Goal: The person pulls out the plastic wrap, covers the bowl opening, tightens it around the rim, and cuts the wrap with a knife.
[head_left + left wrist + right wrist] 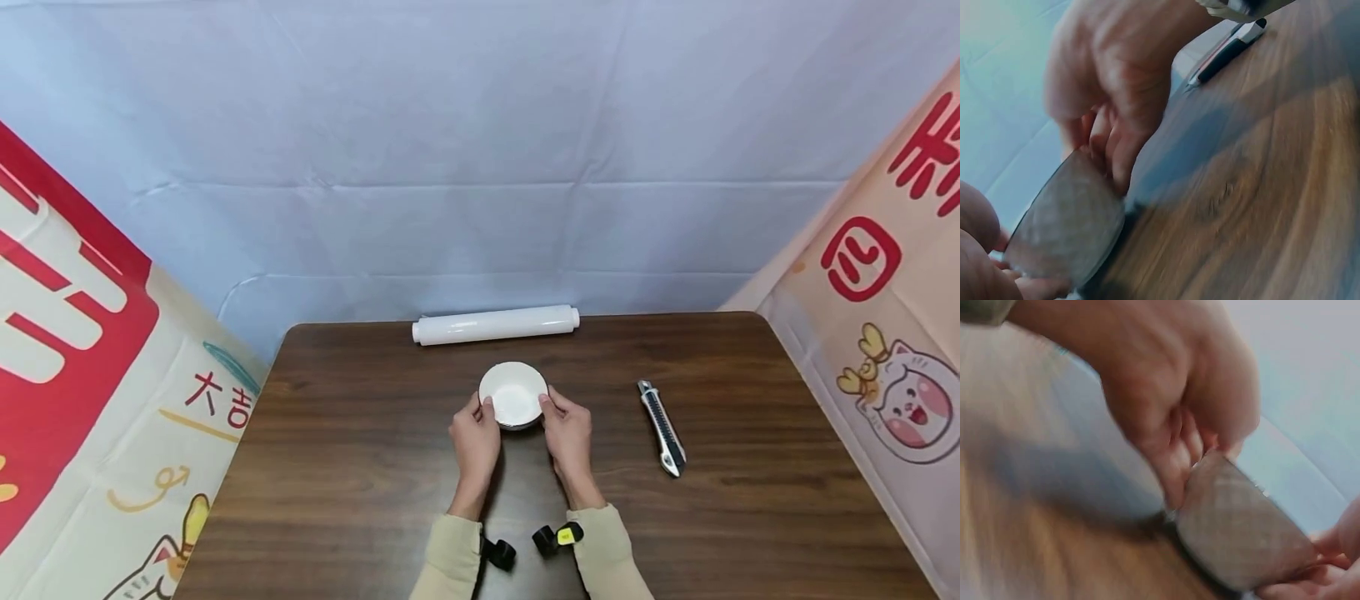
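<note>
A small bowl [513, 392], white inside with a thin dark rim, is held between both hands near the middle of the table. On its left side the left hand [477, 437] grips the rim, thumb on top and fingers beneath. The right hand [567, 433] grips the opposite side in the same way. From the left wrist view, the bowl's outer wall [1072, 219] looks greyish-brown with a quilted diamond pattern. That wall [1238, 525] shows blurred in the right wrist view, close over the wooden surface.
Behind the bowl, a white roll [495, 325] lies along the back edge of the brown wooden table [337, 500]. A box cutter [662, 428] lies to the right of the right hand. Pale cloth [480, 167] hangs behind, with printed banners at both sides.
</note>
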{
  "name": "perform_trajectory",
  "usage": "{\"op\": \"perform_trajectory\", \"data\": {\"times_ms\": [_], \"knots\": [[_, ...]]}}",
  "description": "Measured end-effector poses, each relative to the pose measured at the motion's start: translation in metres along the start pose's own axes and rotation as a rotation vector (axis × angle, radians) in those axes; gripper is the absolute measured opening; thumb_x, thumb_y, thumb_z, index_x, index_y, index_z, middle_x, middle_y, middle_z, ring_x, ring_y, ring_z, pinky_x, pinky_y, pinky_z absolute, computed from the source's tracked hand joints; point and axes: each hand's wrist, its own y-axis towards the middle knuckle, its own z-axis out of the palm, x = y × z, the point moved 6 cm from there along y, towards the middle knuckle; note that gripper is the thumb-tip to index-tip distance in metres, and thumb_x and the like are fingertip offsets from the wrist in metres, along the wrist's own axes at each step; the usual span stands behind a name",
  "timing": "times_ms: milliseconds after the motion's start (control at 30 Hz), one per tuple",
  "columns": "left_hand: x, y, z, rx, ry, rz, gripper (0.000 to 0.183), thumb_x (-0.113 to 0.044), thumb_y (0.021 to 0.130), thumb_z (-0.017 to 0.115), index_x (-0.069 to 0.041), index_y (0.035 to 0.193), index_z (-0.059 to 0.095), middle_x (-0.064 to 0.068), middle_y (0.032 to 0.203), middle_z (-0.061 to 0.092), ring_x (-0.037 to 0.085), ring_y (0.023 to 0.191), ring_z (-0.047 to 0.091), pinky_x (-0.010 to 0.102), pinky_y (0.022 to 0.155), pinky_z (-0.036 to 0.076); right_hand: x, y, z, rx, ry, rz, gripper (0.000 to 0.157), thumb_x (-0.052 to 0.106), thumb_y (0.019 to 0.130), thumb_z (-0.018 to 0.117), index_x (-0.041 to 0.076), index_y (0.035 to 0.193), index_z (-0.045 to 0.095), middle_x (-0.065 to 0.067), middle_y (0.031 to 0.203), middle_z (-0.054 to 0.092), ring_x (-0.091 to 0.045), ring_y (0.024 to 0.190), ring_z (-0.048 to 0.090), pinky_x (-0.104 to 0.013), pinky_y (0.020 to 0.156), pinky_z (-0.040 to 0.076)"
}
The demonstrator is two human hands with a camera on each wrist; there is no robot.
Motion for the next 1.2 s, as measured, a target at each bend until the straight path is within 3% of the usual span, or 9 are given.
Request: {"op": "perform_trajectory", "data": {"times_ms": [67, 133, 267, 433, 567, 800, 933, 1067, 1200], "knots": [[0.005, 0.001, -0.002, 0.049, -0.033, -0.047, 0.037, -0.023, 0.107, 0.062, -0.001, 0.135, 0.069, 0.020, 0.122, 0.076, 0.029, 0.109, 0.077, 0.043, 0.087, 0.065, -0.003, 0.001, -0.006, -0.030, -0.017, 0.002, 0.032, 0.017, 0.100, 0.074, 0.001, 0.128, 0.074, -0.022, 0.124, 0.072, -0.015, 0.103, 0.075, -0.016, 0.075, 0.060], [0.007, 0.001, -0.005, 0.091, -0.051, -0.092, 0.040, -0.026, 0.108, 0.060, -0.001, 0.137, 0.068, 0.019, 0.122, 0.077, 0.027, 0.101, 0.079, 0.037, 0.082, 0.065, -0.005, 0.002, -0.010, -0.051, -0.069, -0.011, 0.033, 0.025, 0.098, 0.077, 0.005, 0.124, 0.077, -0.019, 0.117, 0.076, -0.013, 0.096, 0.077, -0.020, 0.074, 0.062], [0.007, 0.001, -0.006, 0.150, -0.070, -0.160, 0.040, -0.025, 0.109, 0.056, 0.002, 0.136, 0.068, 0.016, 0.108, 0.081, 0.020, 0.078, 0.077, 0.024, 0.067, 0.058, -0.004, 0.003, -0.010, -0.013, -0.164, -0.041, 0.044, 0.036, 0.103, 0.069, 0.006, 0.135, 0.071, -0.016, 0.128, 0.073, -0.025, 0.118, 0.073, -0.044, 0.100, 0.060], [-0.001, 0.000, -0.003, 0.157, -0.012, -0.184, 0.034, -0.019, 0.109, 0.053, -0.001, 0.102, 0.081, 0.004, 0.071, 0.072, 0.010, 0.061, 0.064, 0.021, 0.058, 0.047, -0.003, 0.000, 0.001, 0.104, -0.173, -0.052, 0.049, 0.026, 0.110, 0.057, 0.001, 0.151, 0.053, -0.020, 0.151, 0.057, -0.035, 0.141, 0.056, -0.053, 0.117, 0.047], [-0.006, -0.003, 0.001, 0.149, 0.052, -0.177, 0.041, -0.015, 0.109, 0.050, -0.003, 0.080, 0.076, 0.000, 0.059, 0.064, 0.011, 0.056, 0.057, 0.025, 0.056, 0.043, 0.005, 0.001, 0.003, 0.067, -0.241, -0.115, 0.043, 0.018, 0.108, 0.056, -0.002, 0.147, 0.058, -0.023, 0.148, 0.058, -0.040, 0.141, 0.055, -0.056, 0.117, 0.045], [-0.006, -0.005, 0.001, 0.168, 0.007, -0.207, 0.035, -0.011, 0.108, 0.051, 0.002, 0.093, 0.080, 0.016, 0.077, 0.078, 0.020, 0.068, 0.074, 0.024, 0.061, 0.052, 0.008, 0.006, 0.005, 0.070, -0.250, -0.113, 0.038, 0.012, 0.105, 0.057, -0.003, 0.140, 0.064, -0.026, 0.138, 0.065, -0.041, 0.135, 0.061, -0.056, 0.113, 0.049], [0.000, -0.009, 0.004, 0.234, -0.209, -0.293, 0.031, -0.007, 0.108, 0.051, 0.015, 0.114, 0.072, 0.027, 0.097, 0.077, 0.022, 0.085, 0.078, 0.031, 0.075, 0.065, 0.005, 0.016, 0.002, 0.165, -0.237, -0.061, 0.039, 0.016, 0.107, 0.056, -0.001, 0.141, 0.064, -0.024, 0.140, 0.066, -0.037, 0.138, 0.059, -0.053, 0.117, 0.047], [0.011, -0.013, 0.003, 0.354, -0.428, -0.370, 0.039, -0.009, 0.109, 0.051, 0.024, 0.127, 0.058, 0.037, 0.109, 0.072, 0.027, 0.094, 0.079, 0.035, 0.084, 0.066, 0.001, 0.031, -0.004, 0.311, -0.216, -0.003, 0.043, 0.022, 0.108, 0.058, 0.001, 0.145, 0.061, -0.021, 0.146, 0.062, -0.032, 0.140, 0.057, -0.045, 0.116, 0.048], [0.023, -0.005, -0.009, 0.396, -0.348, -0.363, 0.045, -0.023, 0.110, 0.053, 0.019, 0.112, 0.068, 0.032, 0.094, 0.077, 0.022, 0.076, 0.080, 0.032, 0.072, 0.066, -0.008, 0.041, -0.006, 0.424, -0.147, 0.084, 0.046, 0.030, 0.106, 0.065, 0.006, 0.146, 0.062, -0.018, 0.150, 0.062, -0.026, 0.135, 0.061, -0.036, 0.106, 0.057]]}}
